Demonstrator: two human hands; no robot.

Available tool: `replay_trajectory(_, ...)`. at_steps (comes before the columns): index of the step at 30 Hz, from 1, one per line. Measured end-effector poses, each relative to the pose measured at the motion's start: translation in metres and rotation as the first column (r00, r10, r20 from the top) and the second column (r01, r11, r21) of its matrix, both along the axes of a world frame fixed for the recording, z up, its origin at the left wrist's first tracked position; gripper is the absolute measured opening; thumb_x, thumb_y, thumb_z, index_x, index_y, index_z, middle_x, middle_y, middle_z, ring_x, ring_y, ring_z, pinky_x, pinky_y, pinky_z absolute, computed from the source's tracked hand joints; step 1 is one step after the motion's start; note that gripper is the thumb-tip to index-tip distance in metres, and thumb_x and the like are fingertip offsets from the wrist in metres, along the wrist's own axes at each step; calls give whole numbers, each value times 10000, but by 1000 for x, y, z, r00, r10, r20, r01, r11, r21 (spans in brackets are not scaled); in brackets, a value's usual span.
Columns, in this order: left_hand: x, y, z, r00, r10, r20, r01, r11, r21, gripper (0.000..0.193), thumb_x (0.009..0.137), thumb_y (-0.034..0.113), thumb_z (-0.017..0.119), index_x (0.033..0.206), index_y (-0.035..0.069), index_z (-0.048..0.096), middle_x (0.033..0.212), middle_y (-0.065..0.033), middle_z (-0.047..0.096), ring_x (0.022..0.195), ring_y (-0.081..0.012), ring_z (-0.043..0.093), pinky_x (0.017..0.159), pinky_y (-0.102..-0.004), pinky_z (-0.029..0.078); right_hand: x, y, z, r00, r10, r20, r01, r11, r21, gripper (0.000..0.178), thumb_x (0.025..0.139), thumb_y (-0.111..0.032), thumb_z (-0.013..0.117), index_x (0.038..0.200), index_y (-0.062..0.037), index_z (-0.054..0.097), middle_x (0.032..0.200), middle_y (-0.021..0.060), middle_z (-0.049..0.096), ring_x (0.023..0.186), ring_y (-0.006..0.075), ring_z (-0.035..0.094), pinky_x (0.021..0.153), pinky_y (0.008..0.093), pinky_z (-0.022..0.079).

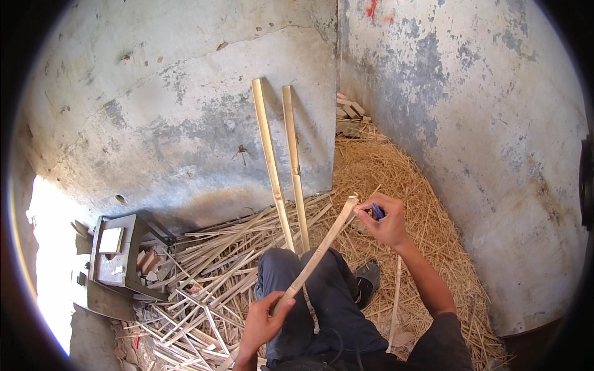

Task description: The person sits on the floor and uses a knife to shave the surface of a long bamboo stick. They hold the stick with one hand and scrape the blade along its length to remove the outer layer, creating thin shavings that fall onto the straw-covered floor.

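Note:
A long split bamboo strip (322, 249) runs slantwise across my lap, its upper end pointing away and to the right. Its lower part is gripped in my left hand (263, 323), with the thumb along the top face. At the far end, the closed fingers of my right hand (388, 224) hold a small blue-handled tool (377, 211) right beside the strip's tip. The fingers cover most of that tool, so its exact kind is unclear. A thin pale sliver sticks up near the tip.
Two bamboo strips (267, 136) lean against the wall (185, 123) ahead. Loose strips (216, 247) pile up at the left, and shavings (380, 164) cover the floor at the right. A boxy wooden frame (117, 272) stands at the left; bricks (351, 109) lie in the corner.

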State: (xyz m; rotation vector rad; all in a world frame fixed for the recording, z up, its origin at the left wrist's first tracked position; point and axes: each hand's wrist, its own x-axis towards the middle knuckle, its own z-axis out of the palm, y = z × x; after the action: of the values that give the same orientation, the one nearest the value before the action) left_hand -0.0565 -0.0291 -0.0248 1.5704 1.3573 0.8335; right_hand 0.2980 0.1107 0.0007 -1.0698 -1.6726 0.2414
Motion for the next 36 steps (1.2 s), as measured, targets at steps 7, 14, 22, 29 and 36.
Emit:
replay_trajectory(7,3,-1,13,992,49,-120,-38,995,91,269,1001,219,816,1089,-30,768,693,-87,667,589,-112,569,559,-295,421,1,-2,6,992,-30,-121,-5,961,-278,126,900,-124,888,936,-31,813,700,-55,651,616,33,493,569,252,385)
replay_trajectory(14,5,0,14,967,129,-221,-76,969,234,286,945,216,859,1078,-22,774,714,-169,705,574,-249,667,572,-354,489,18,6,5,971,62,-229,-162,879,-449,138,905,-123,887,940,-27,796,794,-56,703,672,29,534,617,233,408)
replay_trajectory(22,5,1,22,960,152,-235,-89,962,256,288,940,219,859,1128,11,792,796,-205,746,652,-328,744,603,-377,545,30,11,6,923,136,-360,-312,811,-495,144,889,-96,886,965,-26,785,857,-17,737,726,57,592,672,259,455)
replay_trajectory(29,5,3,20,962,184,-201,-114,942,316,282,921,208,876,1114,15,805,813,-187,766,663,-297,750,618,-357,559,28,5,18,894,134,-428,-353,800,-485,158,927,-120,863,1021,-35,769,889,-11,734,762,66,616,700,264,480)
replay_trajectory(36,12,2,26,976,157,-154,-117,963,243,302,903,183,891,1102,-21,792,836,-184,772,720,-258,757,686,-353,567,50,7,-2,661,159,-733,-582,725,-367,152,921,-86,853,1023,-51,746,784,-55,611,646,45,493,582,245,354)
